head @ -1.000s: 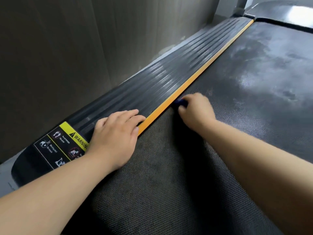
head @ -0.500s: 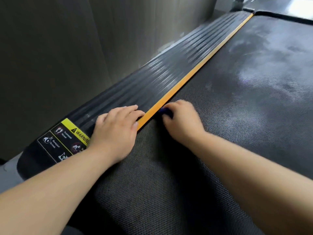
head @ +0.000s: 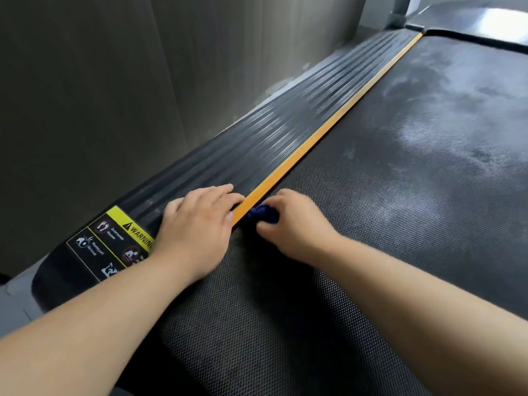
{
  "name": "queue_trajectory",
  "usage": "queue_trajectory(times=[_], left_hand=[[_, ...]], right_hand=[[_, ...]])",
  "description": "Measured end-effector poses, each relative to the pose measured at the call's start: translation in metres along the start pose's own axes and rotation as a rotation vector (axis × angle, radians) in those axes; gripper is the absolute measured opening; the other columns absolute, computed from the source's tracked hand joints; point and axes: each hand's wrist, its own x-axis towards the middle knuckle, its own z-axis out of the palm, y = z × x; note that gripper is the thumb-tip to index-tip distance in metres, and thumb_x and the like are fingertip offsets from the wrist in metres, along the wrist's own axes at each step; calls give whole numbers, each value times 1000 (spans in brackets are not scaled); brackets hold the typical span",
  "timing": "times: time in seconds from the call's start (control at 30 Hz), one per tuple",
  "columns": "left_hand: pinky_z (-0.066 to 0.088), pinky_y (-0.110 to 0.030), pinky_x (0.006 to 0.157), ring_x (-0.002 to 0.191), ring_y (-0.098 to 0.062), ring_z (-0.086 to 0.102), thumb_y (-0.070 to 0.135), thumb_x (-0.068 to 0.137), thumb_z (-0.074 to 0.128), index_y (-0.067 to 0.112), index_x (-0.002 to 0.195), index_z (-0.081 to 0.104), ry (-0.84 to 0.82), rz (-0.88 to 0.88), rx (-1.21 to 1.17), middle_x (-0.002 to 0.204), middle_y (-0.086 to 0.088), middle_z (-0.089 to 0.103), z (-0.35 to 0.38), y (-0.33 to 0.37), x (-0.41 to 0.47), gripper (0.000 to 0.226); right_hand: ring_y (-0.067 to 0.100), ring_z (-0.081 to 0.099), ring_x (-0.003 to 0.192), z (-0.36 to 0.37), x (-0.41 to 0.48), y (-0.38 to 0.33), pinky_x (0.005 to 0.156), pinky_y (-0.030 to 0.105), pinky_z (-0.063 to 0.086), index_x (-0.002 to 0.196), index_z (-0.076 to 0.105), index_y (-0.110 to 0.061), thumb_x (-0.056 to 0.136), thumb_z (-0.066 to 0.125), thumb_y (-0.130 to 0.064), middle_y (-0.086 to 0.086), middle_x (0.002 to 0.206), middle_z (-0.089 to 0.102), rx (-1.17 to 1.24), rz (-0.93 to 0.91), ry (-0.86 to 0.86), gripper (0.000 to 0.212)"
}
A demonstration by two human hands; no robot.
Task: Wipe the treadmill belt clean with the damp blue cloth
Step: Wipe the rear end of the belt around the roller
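Note:
The black textured treadmill belt (head: pixel 385 224) fills the right and bottom of the view, with pale dusty smears on its far part. My right hand (head: pixel 294 224) is closed on a bunched blue cloth (head: pixel 263 214), pressing it onto the belt right beside the orange strip (head: pixel 328 130). Only a small fold of the cloth shows under my fingers. My left hand (head: pixel 197 232) lies flat, fingers together, on the ribbed black side rail (head: pixel 257 144), its fingertips at the orange strip, just left of the cloth.
A yellow and black warning label (head: pixel 114 241) sits on the near end of the rail, partly under my left wrist. A dark wall (head: pixel 114 81) runs close along the rail's left side. The motor cover (head: pixel 485 21) lies at the far end.
My right hand has slid the cloth back toward me along the orange strip, ending close to my left hand. The left hand has stayed on the rail.

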Motion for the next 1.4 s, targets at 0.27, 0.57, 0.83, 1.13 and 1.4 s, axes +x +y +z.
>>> queue_trajectory(times=[0.27, 0.57, 0.83, 1.13, 1.4], left_hand=[[15, -35, 108, 134, -3, 22, 32, 98, 32, 44, 133, 40, -38, -5, 3, 145, 26, 30, -2, 2, 2, 37], [16, -35, 107, 134, -4, 24, 30, 98, 35, 43, 133, 42, -41, -19, -5, 146, 24, 31, -3, 2, 2, 37], [17, -35, 107, 134, -4, 25, 25, 99, 36, 44, 128, 48, -77, -36, -110, 145, 25, 34, -8, -1, 6, 37], [16, -38, 110, 136, -7, 25, 23, 99, 34, 41, 130, 49, -108, -13, -159, 147, 20, 35, -12, -3, 6, 39], [16, -38, 110, 137, -11, 25, 27, 98, 34, 38, 137, 42, -97, -7, -194, 147, 16, 36, -9, -4, 9, 41]], right_hand=[[35, 46, 113, -24, 66, 62, 92, 36, 41, 114, 63, -10, 90, 49, -26, 16, 120, 54, -185, 487, 330, 32], [16, 51, 95, 8, -24, -16, 79, 23, 36, 106, 69, -24, 83, 61, -28, -2, 94, 56, -46, -172, -25, 25], [27, 49, 107, 16, 4, 0, 87, 29, 40, 106, 68, -23, 85, 56, -24, 6, 108, 59, -91, 181, 223, 25], [28, 45, 111, 0, -7, -2, 88, 30, 37, 116, 64, -24, 89, 56, -26, 4, 114, 56, -176, 215, 201, 29], [20, 53, 107, 28, -58, -56, 92, 22, 33, 116, 64, -23, 82, 65, -26, -2, 110, 62, -69, 104, 97, 34]])
